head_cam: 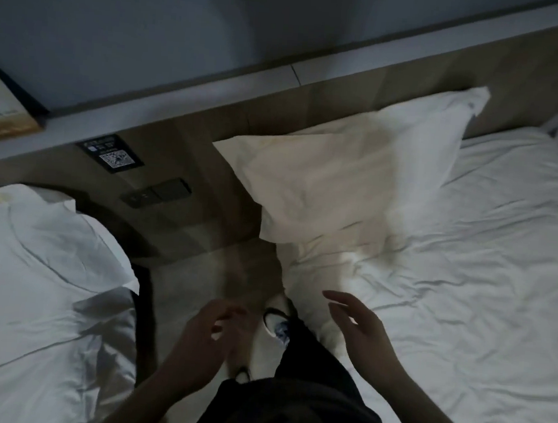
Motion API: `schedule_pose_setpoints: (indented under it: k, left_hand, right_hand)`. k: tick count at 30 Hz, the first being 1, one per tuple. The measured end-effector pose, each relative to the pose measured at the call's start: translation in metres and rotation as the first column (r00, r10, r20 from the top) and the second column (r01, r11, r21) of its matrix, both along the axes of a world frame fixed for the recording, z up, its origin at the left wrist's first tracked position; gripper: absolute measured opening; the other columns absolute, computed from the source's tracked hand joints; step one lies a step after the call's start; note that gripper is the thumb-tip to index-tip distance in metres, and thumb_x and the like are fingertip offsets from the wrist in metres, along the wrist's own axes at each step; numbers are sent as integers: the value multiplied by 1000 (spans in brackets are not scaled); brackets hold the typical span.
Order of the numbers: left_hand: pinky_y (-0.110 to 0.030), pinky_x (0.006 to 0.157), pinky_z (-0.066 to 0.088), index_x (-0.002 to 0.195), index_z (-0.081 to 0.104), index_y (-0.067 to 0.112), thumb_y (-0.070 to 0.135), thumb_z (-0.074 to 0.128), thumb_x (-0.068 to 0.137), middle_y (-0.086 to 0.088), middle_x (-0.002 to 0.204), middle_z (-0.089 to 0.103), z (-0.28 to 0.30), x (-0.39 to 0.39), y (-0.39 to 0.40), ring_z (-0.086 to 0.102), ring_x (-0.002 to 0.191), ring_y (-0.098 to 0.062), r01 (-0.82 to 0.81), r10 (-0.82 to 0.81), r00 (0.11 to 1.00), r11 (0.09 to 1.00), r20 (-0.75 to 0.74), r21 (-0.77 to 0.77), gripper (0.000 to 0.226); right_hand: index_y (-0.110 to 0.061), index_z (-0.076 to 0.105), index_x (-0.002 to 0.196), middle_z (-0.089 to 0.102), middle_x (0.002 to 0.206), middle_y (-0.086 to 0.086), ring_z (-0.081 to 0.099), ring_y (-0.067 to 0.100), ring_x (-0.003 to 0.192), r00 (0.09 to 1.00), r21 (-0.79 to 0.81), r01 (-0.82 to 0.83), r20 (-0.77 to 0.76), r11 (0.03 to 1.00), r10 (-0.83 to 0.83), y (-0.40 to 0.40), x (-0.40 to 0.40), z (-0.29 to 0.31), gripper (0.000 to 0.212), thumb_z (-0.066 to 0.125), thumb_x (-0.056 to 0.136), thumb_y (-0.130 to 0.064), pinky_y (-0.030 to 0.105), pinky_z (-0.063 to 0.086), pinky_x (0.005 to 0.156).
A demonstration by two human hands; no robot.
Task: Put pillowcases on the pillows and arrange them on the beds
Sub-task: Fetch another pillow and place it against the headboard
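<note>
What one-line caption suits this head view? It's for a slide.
Both hands, left and right, hang empty between two beds; a cased pillow leans on the headboard.

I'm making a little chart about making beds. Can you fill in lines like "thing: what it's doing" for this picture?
right bed: white wrinkled sheet
pillow: on the right bed, leaning against the headboard, nobody touching it
left bed: white bedding, creased
left hand: in the air above the floor, fingers loosely curled, holding nothing
right hand: open, over the right bed's edge, holding nothing
shoe: on the floor between the beds
light: dim
</note>
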State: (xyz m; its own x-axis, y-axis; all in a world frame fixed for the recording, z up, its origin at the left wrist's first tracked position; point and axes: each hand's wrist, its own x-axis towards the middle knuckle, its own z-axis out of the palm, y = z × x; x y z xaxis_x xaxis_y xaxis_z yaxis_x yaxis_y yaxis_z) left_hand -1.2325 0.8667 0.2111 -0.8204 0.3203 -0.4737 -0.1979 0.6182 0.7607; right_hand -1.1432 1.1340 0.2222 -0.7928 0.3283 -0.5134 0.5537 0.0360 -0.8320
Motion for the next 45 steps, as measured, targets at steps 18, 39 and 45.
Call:
schedule_pose_setpoints:
  k: [18, 39, 45]
  left_hand:
    - [-9, 82, 52, 111, 72, 31, 19, 68, 98, 17, 110, 73, 59, 162, -93, 70, 102, -1, 321, -344, 936, 921, 75, 219, 18]
    - [-17, 82, 50, 104, 73, 36, 29, 67, 98, 22, 103, 74, 63, 491, -2, 69, 98, 4, 574, -587, 808, 805, 57, 152, 11]
    - [-8, 80, 49, 106, 74, 29, 19, 71, 96, 10, 108, 73, 57, 517, -8, 68, 103, -1, 727, -732, 680, 667, -36, 162, 15]
  right_hand:
    - [-28, 74, 114, 79, 106, -5, 75, 18, 99, 840, -125, 539, 19, 833, -542, -184, 275, 71, 21, 61, 99, -19, 41, 55, 93]
    - [-30, 76, 106, 75, 114, -5, 68, 19, 116, 636, -92, 769, 5, 633, -772, -164, 654, 46, 25, 58, 101, -14, 44, 56, 98]
    - [-25, 74, 114, 73, 116, -8, 68, 12, 114, 475, -68, 877, -20, 476, -880, -211, 695, 57, 42, 70, 86, -56, 45, 55, 102]
